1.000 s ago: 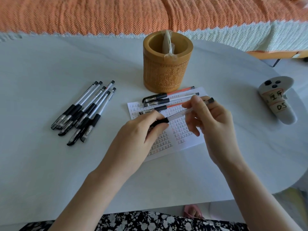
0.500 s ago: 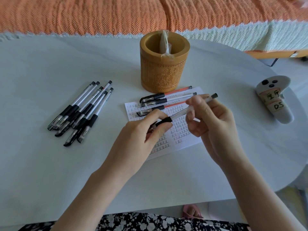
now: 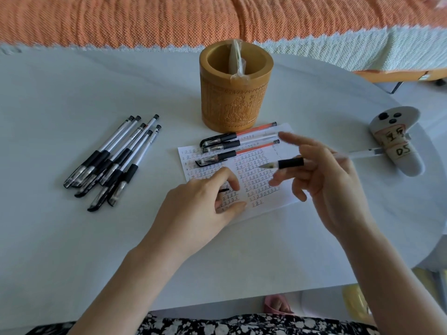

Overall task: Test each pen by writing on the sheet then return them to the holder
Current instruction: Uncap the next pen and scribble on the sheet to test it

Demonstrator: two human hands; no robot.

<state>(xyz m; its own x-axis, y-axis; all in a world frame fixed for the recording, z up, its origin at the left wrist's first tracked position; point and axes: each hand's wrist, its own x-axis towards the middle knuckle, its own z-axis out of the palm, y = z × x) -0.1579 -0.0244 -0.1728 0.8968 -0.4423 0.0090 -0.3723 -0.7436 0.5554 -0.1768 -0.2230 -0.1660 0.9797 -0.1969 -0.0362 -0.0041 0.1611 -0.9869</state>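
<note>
Fingers (image 3: 285, 176) of right hand (image 3: 333, 189) spread, gripping uncapped gel pen (image 3: 290, 163), nib toward nine o'clock; left hand (image 3: 200, 209) pinching black cap (image 3: 223, 190) above sheet (image 3: 263, 189).

Seven pens (image 3: 113, 163) lie left, three pens (image 3: 238, 143) on one sheet (image 3: 266, 187), one holder (image 3: 235, 93).

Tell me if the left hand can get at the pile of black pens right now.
Probably yes, but not freely: the left hand rests on the sheet, seemingly pinching a pen cap. The black pens lie to its left on bare table with nothing between.
</note>
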